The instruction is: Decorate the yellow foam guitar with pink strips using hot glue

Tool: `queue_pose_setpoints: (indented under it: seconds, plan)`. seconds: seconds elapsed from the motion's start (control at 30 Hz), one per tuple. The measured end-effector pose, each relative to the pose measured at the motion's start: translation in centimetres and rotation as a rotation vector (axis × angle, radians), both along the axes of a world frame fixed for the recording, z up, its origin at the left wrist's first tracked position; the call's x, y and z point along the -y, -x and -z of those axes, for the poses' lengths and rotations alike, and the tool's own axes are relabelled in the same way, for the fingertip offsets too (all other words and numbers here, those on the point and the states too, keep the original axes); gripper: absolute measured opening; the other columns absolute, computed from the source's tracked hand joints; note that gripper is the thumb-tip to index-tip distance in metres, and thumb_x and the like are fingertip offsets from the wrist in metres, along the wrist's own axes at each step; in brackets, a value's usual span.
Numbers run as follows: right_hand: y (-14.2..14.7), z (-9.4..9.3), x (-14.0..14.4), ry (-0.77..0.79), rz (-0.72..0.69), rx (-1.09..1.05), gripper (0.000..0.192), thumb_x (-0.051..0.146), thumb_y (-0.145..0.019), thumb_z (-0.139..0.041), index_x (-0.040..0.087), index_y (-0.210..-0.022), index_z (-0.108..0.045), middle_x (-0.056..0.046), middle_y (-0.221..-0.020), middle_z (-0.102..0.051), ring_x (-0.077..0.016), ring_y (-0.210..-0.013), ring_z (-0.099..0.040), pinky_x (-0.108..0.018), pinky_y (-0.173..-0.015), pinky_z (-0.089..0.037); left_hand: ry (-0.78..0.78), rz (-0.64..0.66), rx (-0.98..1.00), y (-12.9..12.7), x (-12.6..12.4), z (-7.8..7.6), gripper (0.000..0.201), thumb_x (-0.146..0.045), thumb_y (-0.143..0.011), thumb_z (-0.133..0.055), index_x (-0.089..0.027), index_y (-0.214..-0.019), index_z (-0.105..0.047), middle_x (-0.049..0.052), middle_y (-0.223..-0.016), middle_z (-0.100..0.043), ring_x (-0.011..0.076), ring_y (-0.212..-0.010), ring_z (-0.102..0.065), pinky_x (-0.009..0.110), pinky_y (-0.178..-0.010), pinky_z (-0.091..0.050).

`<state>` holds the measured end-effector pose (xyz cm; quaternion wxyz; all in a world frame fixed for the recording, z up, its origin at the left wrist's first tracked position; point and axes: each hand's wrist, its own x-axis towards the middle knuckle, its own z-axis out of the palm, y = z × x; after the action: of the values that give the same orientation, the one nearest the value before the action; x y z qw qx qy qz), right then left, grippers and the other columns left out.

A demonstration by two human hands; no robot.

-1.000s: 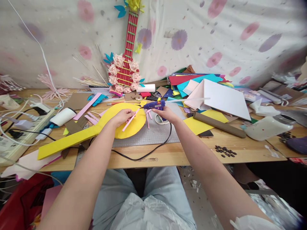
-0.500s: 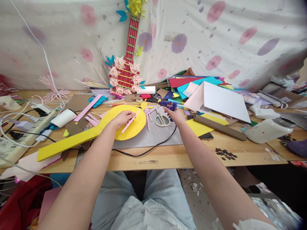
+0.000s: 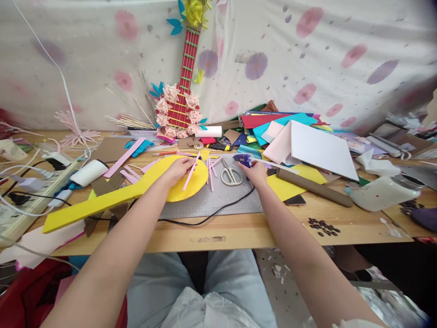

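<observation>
My left hand (image 3: 181, 169) pinches a thin pink paper strip (image 3: 191, 171) over the round end of a yellow, banjo-shaped piece (image 3: 186, 190). That piece lies with its long neck toward the lower left. My right hand (image 3: 256, 172) is closed around a dark blue glue gun (image 3: 243, 159), whose nozzle points left; its grip is mostly hidden by the fingers. Between the hands, scissors (image 3: 232, 176) with pale handles rest on a grey cutting mat (image 3: 218, 202). More pink strips (image 3: 210, 175) lie beside the yellow disc.
A red paper guitar with roses (image 3: 184, 68) leans on the back curtain. Coloured sheets (image 3: 283, 123) and a white board (image 3: 321, 148) are piled right, near a brown roll (image 3: 314, 187), a white jar (image 3: 385, 189) and black beads (image 3: 322, 227). A power strip (image 3: 41, 191) stands left; a black cord (image 3: 205, 223) crosses the mat.
The pink strip in my left hand has turned steeper and shifted slightly right. My right hand and the glue gun have moved a little right and down. The yellow piece's neck end has shifted slightly left.
</observation>
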<state>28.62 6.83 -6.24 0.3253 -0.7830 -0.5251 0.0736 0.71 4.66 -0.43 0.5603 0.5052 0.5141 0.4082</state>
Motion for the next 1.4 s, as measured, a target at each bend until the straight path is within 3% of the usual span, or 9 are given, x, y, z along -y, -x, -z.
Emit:
queue_pose_setpoints:
  seconds: [0.1, 0.2, 0.3, 0.53, 0.67, 0.83, 1.2, 1.33, 1.4]
  plan:
    - [0.2, -0.8, 2.5, 0.011, 0.029, 0.018, 0.040, 0.051, -0.064, -0.061, 0.016, -0.081, -0.051, -0.010, -0.083, -0.059, -0.0234, -0.085, -0.055, -0.032, -0.069, -0.039, 0.010, -0.001, 0.064, -0.1, -0.5, -0.4, 0.029, -0.041, -0.067, -0.066, -0.014, -0.070, -0.056, -0.003, -0.056, -0.049, 0.0045, -0.046, -0.036, 0.018, -0.042, -0.022]
    - [1.4, -1.8, 4.3, 0.081, -0.157, -0.102, 0.031, 0.047, -0.066, -0.059, 0.021, -0.071, -0.044, 0.000, -0.065, -0.053, -0.0153, -0.062, -0.050, -0.027, -0.057, -0.034, -0.027, 0.031, 0.064, 0.0, -0.9, -0.9, 0.036, -0.047, -0.063, -0.068, -0.014, -0.071, -0.057, -0.002, -0.059, -0.049, 0.0056, -0.048, -0.039, 0.018, -0.043, -0.024]
    - [3.1, -3.8, 4.6, -0.007, -0.348, -0.224, 0.027, 0.043, -0.069, -0.057, 0.021, -0.065, -0.041, 0.004, -0.058, -0.047, -0.0114, -0.055, -0.043, -0.025, -0.053, -0.031, -0.100, 0.109, -0.019, 0.2, -1.1, -1.7, 0.040, -0.052, -0.061, -0.067, -0.015, -0.069, -0.055, -0.002, -0.059, -0.049, 0.0062, -0.050, -0.040, 0.019, -0.046, -0.027]
    - [7.4, -9.1, 1.2, -0.269, -0.698, -0.335, 0.020, 0.037, -0.071, -0.058, 0.018, -0.069, -0.055, 0.001, -0.069, -0.054, -0.0098, -0.063, -0.045, -0.023, -0.059, -0.035, -0.386, 0.320, -0.750, 1.5, -1.8, -5.2, 0.028, -0.041, -0.066, -0.063, -0.017, -0.055, -0.054, -0.002, -0.053, -0.048, 0.0109, -0.051, -0.042, 0.023, -0.051, -0.026]
    - [9.6, -10.3, -0.5, -0.144, -0.886, -0.264, 0.019, 0.036, -0.070, -0.059, 0.017, -0.072, -0.064, -0.001, -0.075, -0.061, -0.0106, -0.068, -0.051, -0.022, -0.062, -0.037, -0.557, 0.372, -1.094, 1.8, -1.9, -7.0, 0.015, -0.034, -0.066, -0.063, -0.021, -0.060, -0.060, 0.000, -0.060, -0.053, 0.0153, -0.062, -0.049, 0.024, -0.056, -0.028]
    - [11.4, -11.9, -0.6, 0.058, -1.077, 0.011, 0.013, 0.027, -0.066, -0.064, 0.018, -0.072, -0.071, 0.000, -0.073, -0.064, -0.0096, -0.066, -0.052, -0.020, -0.059, -0.033, -0.638, 0.498, -1.113, 1.9, -2.2, -7.6, 0.011, -0.033, -0.064, -0.067, -0.023, -0.065, -0.064, 0.001, -0.064, -0.051, 0.0178, -0.075, -0.053, 0.024, -0.064, -0.032]
    - [13.5, -12.6, -0.6, 0.063, -1.085, 0.390, 0.010, 0.024, -0.065, -0.064, 0.018, -0.066, -0.072, -0.003, -0.060, -0.063, -0.0138, -0.059, -0.052, -0.024, -0.054, -0.028, -0.780, 0.557, -1.223, 1.4, -2.1, -7.2, 0.007, -0.027, -0.070, -0.061, -0.023, -0.071, -0.067, 0.005, -0.073, -0.059, 0.0227, -0.094, -0.050, 0.027, -0.069, -0.034]
    - [13.1, -12.1, -0.9, 0.078, -1.050, 0.342, 0.008, 0.023, -0.064, -0.063, 0.018, -0.061, -0.069, -0.003, -0.057, -0.062, -0.0132, -0.056, -0.051, -0.025, -0.054, -0.029, -0.787, 0.532, -1.130, 1.6, -2.3, -7.7, 0.014, -0.036, -0.068, -0.064, -0.022, -0.070, -0.066, 0.006, -0.077, -0.061, 0.0240, -0.099, -0.048, 0.029, -0.077, -0.036]
    - [12.4, -11.6, -1.1, 0.131, -0.977, 0.207, 0.006, 0.022, -0.061, -0.065, 0.018, -0.059, -0.067, -0.002, -0.057, -0.061, -0.0126, -0.055, -0.050, -0.025, -0.053, -0.031, -0.853, 0.432, -1.091, 2.3, -2.5, -8.8, 0.022, -0.040, -0.070, -0.061, -0.022, -0.082, -0.066, 0.006, -0.090, -0.062, 0.0239, -0.102, -0.047, 0.031, -0.084, -0.035]
